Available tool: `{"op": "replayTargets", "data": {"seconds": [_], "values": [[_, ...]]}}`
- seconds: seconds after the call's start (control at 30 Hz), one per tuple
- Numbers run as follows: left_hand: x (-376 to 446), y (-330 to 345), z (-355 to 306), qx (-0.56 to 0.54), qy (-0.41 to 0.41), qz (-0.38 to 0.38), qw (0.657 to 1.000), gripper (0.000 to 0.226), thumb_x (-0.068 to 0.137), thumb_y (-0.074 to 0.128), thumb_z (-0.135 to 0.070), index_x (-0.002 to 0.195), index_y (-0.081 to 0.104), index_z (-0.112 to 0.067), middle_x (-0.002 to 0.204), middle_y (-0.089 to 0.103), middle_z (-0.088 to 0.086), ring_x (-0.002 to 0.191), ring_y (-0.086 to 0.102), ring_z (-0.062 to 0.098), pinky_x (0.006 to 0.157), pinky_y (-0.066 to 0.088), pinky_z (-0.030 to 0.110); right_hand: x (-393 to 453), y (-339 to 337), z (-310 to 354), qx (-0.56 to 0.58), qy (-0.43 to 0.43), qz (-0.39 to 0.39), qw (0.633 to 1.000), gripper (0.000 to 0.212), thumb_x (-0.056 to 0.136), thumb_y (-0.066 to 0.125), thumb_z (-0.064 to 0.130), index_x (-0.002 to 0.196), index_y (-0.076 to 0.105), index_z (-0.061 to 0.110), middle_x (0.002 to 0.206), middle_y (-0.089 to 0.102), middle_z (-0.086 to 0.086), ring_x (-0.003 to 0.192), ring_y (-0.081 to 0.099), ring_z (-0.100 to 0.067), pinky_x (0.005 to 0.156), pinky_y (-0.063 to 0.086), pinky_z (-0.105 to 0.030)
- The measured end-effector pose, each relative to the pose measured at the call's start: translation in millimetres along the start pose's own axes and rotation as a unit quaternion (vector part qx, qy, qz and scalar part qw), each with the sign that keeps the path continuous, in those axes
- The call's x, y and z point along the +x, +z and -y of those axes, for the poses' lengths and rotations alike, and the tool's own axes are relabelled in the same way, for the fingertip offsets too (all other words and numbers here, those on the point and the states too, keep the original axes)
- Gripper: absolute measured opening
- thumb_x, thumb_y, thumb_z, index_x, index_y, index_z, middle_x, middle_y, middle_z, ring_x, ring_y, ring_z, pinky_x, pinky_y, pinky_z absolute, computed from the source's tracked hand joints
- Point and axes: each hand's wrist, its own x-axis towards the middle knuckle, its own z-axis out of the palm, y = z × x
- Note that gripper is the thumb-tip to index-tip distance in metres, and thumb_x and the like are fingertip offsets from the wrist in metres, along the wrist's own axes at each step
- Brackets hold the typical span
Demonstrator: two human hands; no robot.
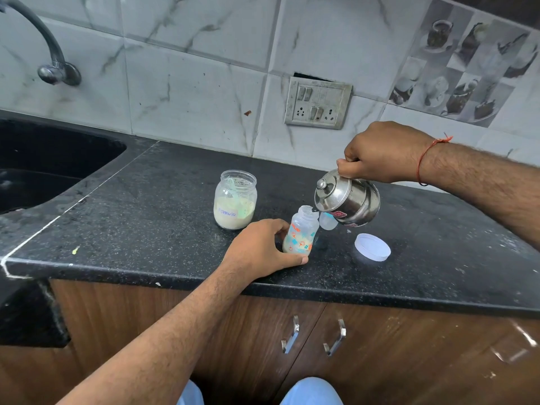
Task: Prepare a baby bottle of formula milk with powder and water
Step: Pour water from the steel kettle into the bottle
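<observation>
A small clear baby bottle (301, 232) with coloured prints stands open on the black counter (146, 223). My left hand (260, 247) grips its base from the left. My right hand (382, 153) holds the handle of a steel kettle (349, 200), tilted so its spout sits over the bottle's mouth. An open glass jar (235, 199) labelled "Formula", part full of pale powder with a green scoop inside, stands behind and left of the bottle. The bottle's teat cap (328, 221) sits behind it, partly hidden by the kettle.
A white round lid (372, 247) lies on the counter right of the bottle. A black sink (43, 162) with a wall tap (49, 54) is at the left. A switch and socket panel (318, 103) is on the tiled wall. Wooden cupboard doors with metal handles (312, 337) are below.
</observation>
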Motion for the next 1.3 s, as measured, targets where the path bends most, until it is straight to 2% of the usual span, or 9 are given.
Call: {"op": "replayTargets", "data": {"seconds": [0.4,0.6,1.03,1.3], "values": [[0.6,0.8,1.3,-0.005,0.002,-0.003,1.000,0.073,0.071,0.093,-0.073,0.133,0.073,-0.038,0.122,0.074,-0.023,0.109,0.067,-0.002,0.094,0.059,0.030,4.2,-0.9,1.9,-0.011,-0.003,-0.006,1.000,0.055,0.097,0.045,0.056,0.061,0.060,0.017,0.052,0.053,-0.002,0.054,0.048,-0.017,0.050,0.027,-0.027],[0.0,0.9,1.0,-0.009,0.003,-0.004,1.000,0.071,0.072,0.093,-0.072,0.132,0.073,-0.039,0.122,0.074,-0.024,0.110,0.066,-0.004,0.091,0.056,0.026,4.0,0.5,0.1,-0.009,-0.008,-0.007,1.000,0.055,0.098,0.045,0.054,0.062,0.060,0.015,0.052,0.052,-0.004,0.054,0.047,-0.021,0.051,0.028,-0.028],[-1.5,-2.1,-2.1,-0.004,0.002,-0.002,1.000,0.069,0.073,0.093,-0.070,0.131,0.073,-0.038,0.124,0.075,-0.022,0.111,0.068,-0.001,0.096,0.059,0.032,6.3,0.5,0.6,-0.017,-0.018,-0.015,1.000,0.055,0.097,0.044,0.056,0.063,0.062,0.017,0.054,0.054,-0.003,0.056,0.050,-0.021,0.050,0.027,-0.026],[-1.1,-2.9,-3.1,-0.001,0.003,0.003,1.000,0.070,0.075,0.094,-0.068,0.133,0.073,-0.036,0.125,0.075,-0.020,0.113,0.068,0.000,0.097,0.060,0.033,6.7,-0.4,1.7,-0.020,-0.015,-0.016,1.000,0.055,0.097,0.044,0.055,0.063,0.062,0.016,0.052,0.051,-0.002,0.053,0.046,-0.020,0.050,0.027,-0.026]]}}
